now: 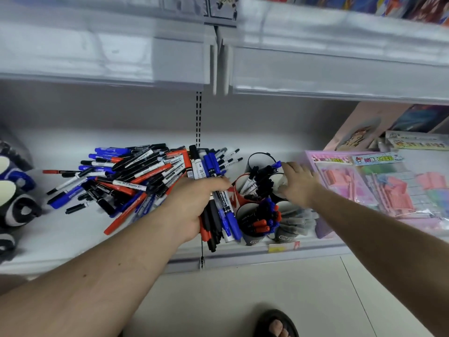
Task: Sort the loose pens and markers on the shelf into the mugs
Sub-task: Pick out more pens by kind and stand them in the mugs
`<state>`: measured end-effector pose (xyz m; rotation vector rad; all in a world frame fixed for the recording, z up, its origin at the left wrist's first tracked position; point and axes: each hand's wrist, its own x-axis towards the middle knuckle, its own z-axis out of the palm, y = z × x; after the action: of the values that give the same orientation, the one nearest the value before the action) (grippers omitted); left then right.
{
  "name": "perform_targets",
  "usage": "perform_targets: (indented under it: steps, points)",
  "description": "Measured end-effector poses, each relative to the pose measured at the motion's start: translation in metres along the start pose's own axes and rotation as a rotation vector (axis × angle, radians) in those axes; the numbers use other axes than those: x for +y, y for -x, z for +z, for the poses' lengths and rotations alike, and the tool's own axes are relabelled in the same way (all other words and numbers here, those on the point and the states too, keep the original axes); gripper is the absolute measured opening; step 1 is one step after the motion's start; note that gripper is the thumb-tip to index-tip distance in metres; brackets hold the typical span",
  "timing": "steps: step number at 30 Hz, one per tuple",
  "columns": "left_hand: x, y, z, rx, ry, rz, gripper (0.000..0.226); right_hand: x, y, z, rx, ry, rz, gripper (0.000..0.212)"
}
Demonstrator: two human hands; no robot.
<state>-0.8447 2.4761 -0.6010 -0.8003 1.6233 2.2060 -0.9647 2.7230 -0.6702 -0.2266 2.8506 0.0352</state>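
Fingers [218, 183] of your left hand [194, 205] are curled tight round a bundle of markers [218, 210], mixed blue, black, red and white barrels, held roughly upright above the front part of the shelf [73, 242]. Bundle ends stick out above and below the fist.

Your right hand [297, 181] reaches over the mugs with fingers spread and mostly straight; a blue marker [277, 164] shows just beside its fingertips, but whether the hand actually pinches it cannot be told through the blur.

Loose pile of pens and markers [128, 176] lies on the shelf, left of your left hand: black, blue and red, heaped in all directions.

Mugs stand in a cluster between your 2 hands:
- dark rear mug [260, 159], rim visible, behind the others;
- red mug [239, 188] holding black and white markers;
- front dark mug [252, 237] holding blue and red-capped markers;
- grey mug [286, 235] holding grey pens, just beside the front dark mug.

Right of the mugs: pink packaged toy sets [349, 181] lying flat on the shelf. Far left: blue and black plush items [17, 190]. On the floor below, a foot in a dark sandal [275, 324].
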Motion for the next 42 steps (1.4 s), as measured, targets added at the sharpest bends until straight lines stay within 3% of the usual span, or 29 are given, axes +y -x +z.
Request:
perform_targets:
  steps: [5,7,11,14,18,21,24,26,29,32,37,42]
  points:
    - [0.005,0.006,-0.012,0.005,-0.036,0.007,0.005,0.013,0.01,0.023,-0.19,0.063,-0.014,0.077]
    - [0.007,0.009,-0.015,-0.004,-0.036,0.001,0.005,0.009,0.008,0.022,-0.184,0.063,0.001,0.08]
    - [0.011,0.014,-0.019,-0.036,-0.03,0.016,0.018,0.0,0.014,0.029,0.02,0.22,-0.114,0.086]
    - [0.01,0.016,-0.024,-0.049,-0.02,0.02,0.021,0.002,0.019,0.036,-0.073,0.361,-0.136,0.085]
    - [0.009,0.02,-0.027,-0.07,0.034,0.02,0.012,0.002,0.024,0.02,-0.143,0.321,-0.046,0.081]
    - [0.011,0.029,-0.027,-0.125,0.075,0.049,0.0,-0.021,0.039,-0.011,-0.008,0.183,-0.061,0.078]
    - [0.016,0.042,-0.029,-0.219,0.109,0.077,0.013,-0.063,0.07,-0.056,0.131,-0.127,-0.076,0.058]
    - [0.02,0.051,-0.031,-0.299,0.108,0.11,0.027,-0.095,0.102,-0.085,0.09,-0.479,-0.078,0.035]
    - [0.023,0.061,-0.037,-0.384,0.089,0.171,0.026,-0.134,0.165,-0.113,-0.058,-0.913,-0.063,0.02]
    - [0.022,0.068,-0.047,-0.442,-0.007,0.227,0.03,-0.156,0.208,-0.121,0.005,-1.0,-0.084,0.006]
    - [0.017,0.083,-0.056,-0.586,-0.226,0.282,0.028,-0.175,0.221,-0.132,0.153,-1.077,-0.015,0.025]
    - [0.014,0.097,-0.062,-0.604,-0.325,0.312,0.031,-0.186,0.221,-0.124,0.187,-0.992,-0.034,0.02]
